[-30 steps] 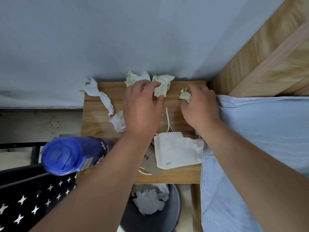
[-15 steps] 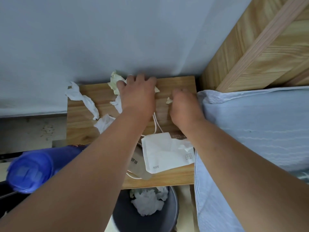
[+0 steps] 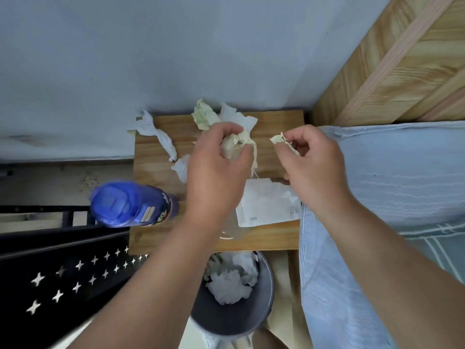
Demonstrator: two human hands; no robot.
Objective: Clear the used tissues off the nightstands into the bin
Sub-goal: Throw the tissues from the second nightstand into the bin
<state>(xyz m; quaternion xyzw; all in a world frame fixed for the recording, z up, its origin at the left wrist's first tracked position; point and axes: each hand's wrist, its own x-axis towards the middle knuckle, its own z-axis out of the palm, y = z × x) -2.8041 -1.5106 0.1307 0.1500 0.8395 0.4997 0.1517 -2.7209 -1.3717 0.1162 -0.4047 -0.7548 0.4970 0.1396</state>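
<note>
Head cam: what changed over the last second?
Both hands lifted off the nightstand: left hand now grips a crumpled tissue, right hand pinches a small scrap. Left-side tissues, blue bottle and bin unchanged.

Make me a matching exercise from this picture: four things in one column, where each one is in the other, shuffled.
Things:
1. blue bottle
2. bin
3. small tissue scrap
4. twisted white tissue

Places:
A. pinched in the right hand
B. lying at the back left corner of the nightstand
C. on the floor in front of the nightstand, with tissues inside
D. at the nightstand's left front edge

Pairs: 1-D, 2-C, 3-A, 4-B
</note>
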